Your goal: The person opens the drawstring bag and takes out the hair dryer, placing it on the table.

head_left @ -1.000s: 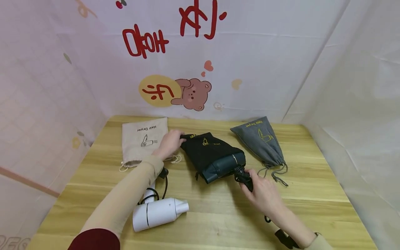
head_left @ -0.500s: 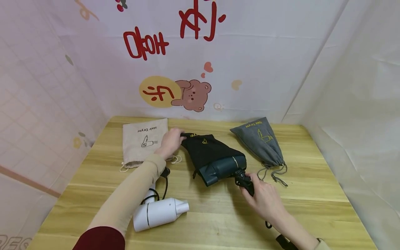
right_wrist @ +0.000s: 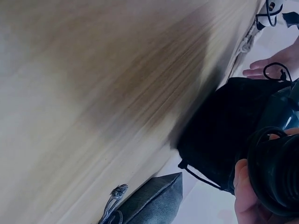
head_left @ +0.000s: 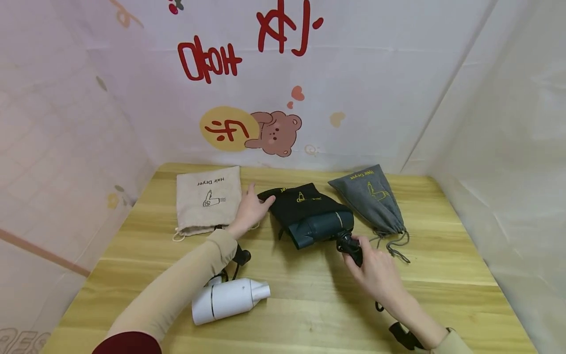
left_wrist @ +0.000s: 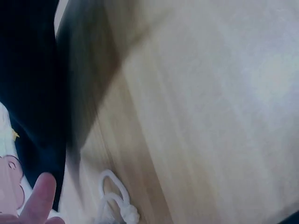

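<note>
My right hand [head_left: 376, 273] grips the handle of a dark teal hair dryer [head_left: 320, 228], around which its black cord is bundled. The barrel lies partly inside a black drawstring bag [head_left: 305, 201], with its nozzle end sticking out at the mouth. At the bag's far left corner is my left hand [head_left: 253, 210], thumb and fingers spread against the cloth. The right wrist view shows the left hand's fingers [right_wrist: 254, 70] straight beside the black bag [right_wrist: 219, 126]. Close by, in that view, the right fingers [right_wrist: 245, 186] curl round the handle and cord.
A white hair dryer [head_left: 230, 299] lies front left, with a black plug [head_left: 241, 255] near its handle. Behind it a beige bag [head_left: 208, 199] lies flat. A grey drawstring bag [head_left: 369, 199] is at the back right. A black plug [head_left: 402, 337] hangs below my right wrist.
My left fingers have gone from pinching the black bag's corner to spread apart, moving slightly right. The dark hair dryer and the bag have shifted a little farther away.
</note>
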Demonstrator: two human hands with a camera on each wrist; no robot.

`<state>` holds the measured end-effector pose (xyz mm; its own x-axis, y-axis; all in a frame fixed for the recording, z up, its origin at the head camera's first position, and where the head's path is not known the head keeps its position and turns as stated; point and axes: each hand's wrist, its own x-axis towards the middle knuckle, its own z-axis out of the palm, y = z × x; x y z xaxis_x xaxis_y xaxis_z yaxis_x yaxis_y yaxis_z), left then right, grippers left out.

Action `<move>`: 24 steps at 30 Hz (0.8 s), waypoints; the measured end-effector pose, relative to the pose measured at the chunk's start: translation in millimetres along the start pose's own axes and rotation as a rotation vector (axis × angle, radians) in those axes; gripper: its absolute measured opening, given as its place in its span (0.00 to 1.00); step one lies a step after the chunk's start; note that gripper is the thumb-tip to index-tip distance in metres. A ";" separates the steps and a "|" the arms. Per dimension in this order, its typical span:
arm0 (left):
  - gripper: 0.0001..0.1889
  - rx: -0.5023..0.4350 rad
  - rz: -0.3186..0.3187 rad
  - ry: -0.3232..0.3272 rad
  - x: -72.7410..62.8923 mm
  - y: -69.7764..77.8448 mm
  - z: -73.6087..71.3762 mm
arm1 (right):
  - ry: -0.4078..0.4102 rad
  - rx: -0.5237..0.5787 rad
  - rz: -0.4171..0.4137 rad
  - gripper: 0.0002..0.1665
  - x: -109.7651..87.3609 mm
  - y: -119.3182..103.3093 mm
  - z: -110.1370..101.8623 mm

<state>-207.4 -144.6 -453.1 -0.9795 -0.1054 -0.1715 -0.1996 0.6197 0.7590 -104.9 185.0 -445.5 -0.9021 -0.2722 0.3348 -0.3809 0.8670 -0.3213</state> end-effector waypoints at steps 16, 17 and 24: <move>0.23 -0.383 -0.183 -0.145 -7.9 13.4 8.9 | -0.003 -0.039 -0.072 0.25 9.1 -7.3 13.6; 0.23 -0.390 -0.174 -0.125 -6.6 13.6 9.6 | -0.009 -0.039 -0.068 0.25 8.7 -7.5 13.8; 0.22 -0.347 -0.145 0.006 2.2 6.1 8.0 | -0.014 -0.023 -0.073 0.25 4.0 -13.0 13.9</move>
<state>-210.6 -134.7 -453.9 -0.9404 -0.1780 -0.2896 -0.3320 0.2981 0.8949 -106.4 166.9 -452.3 -0.8750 -0.3407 0.3440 -0.4411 0.8538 -0.2764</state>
